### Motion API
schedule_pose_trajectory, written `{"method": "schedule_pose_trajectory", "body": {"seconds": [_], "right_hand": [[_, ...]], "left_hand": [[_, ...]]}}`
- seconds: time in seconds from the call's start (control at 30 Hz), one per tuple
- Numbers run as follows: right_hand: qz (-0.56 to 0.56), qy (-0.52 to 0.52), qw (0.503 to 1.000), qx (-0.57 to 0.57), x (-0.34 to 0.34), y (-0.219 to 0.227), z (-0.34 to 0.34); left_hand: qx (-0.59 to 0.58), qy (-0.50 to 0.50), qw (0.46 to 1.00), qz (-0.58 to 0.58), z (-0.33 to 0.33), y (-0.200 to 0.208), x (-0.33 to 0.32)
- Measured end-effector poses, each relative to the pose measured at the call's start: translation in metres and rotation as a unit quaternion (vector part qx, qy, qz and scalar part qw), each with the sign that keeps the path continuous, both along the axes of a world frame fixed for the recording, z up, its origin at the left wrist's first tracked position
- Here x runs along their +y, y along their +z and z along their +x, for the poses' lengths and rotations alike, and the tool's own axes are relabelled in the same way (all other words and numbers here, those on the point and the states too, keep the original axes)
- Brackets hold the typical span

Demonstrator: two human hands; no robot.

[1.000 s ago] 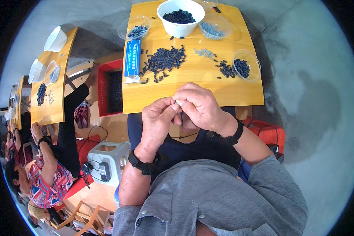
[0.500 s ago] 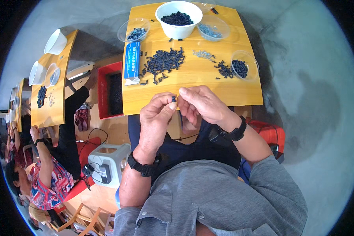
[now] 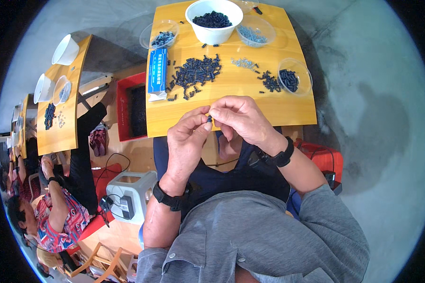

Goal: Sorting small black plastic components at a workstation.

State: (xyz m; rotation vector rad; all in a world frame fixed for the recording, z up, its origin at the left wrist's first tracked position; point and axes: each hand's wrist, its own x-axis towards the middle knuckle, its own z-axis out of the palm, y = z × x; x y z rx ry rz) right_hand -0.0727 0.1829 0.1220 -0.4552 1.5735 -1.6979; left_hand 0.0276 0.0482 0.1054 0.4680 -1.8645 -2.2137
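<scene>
Above my lap, at the table's near edge, my left hand (image 3: 186, 137) pinches a small dark cylindrical piece (image 3: 209, 119) between thumb and index finger. My right hand (image 3: 243, 119) meets it from the other side, thumb and index fingertips pressed together just over the top of that piece. Whatever sits in those right fingertips is too small to make out. Beyond both hands, a loose pile of short black cylindrical pieces (image 3: 197, 73) covers the left part of the table. A smaller heap of black pieces (image 3: 270, 82) lies to the right, near scattered small pale pieces (image 3: 243, 63).
A white bowl (image 3: 214, 36) of black pieces stands at the back. Clear round tubs (image 3: 299, 64) hold more small parts around it. A blue box (image 3: 157, 71) lies at the table's left edge. Left of the table are a red bin (image 3: 122, 108), a stool (image 3: 141, 181) and a seated co-worker (image 3: 61, 212).
My right hand has come in toward the left, its thumb and index finger closing over the dark piece. My left hand keeps its pinch in place. The co-worker's hand has drawn back from the neighbouring table.
</scene>
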Motion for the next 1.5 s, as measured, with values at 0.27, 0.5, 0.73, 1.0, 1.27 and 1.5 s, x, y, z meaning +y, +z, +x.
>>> {"method": "schedule_pose_trajectory", "body": {"seconds": [0.27,0.5,0.73,1.0,1.27,1.5], "right_hand": [[0.002,0.01,0.998,0.069,0.0,-0.005,-0.005],[0.02,0.04,0.996,0.078,0.0,0.0,-0.008],[-0.042,-0.001,0.996,-0.074,0.001,-0.009,-0.009],[-0.01,0.135,0.96,-0.244,0.005,-0.022,-0.008],[-0.092,0.212,0.893,-0.387,0.007,-0.032,-0.011],[-0.081,0.167,0.869,-0.458,0.002,-0.029,0.003]], "left_hand": [[-0.005,-0.027,0.999,-0.04,-0.004,0.003,0.0],[-0.009,-0.022,0.999,0.039,-0.006,0.0,0.001],[-0.002,-0.018,0.997,0.08,-0.007,0.001,0.001],[0.002,-0.048,0.995,0.085,-0.008,0.0,0.001],[-0.003,-0.083,0.991,0.107,-0.008,0.003,0.0],[-0.008,-0.117,0.984,0.137,-0.012,0.006,-0.003]]}}
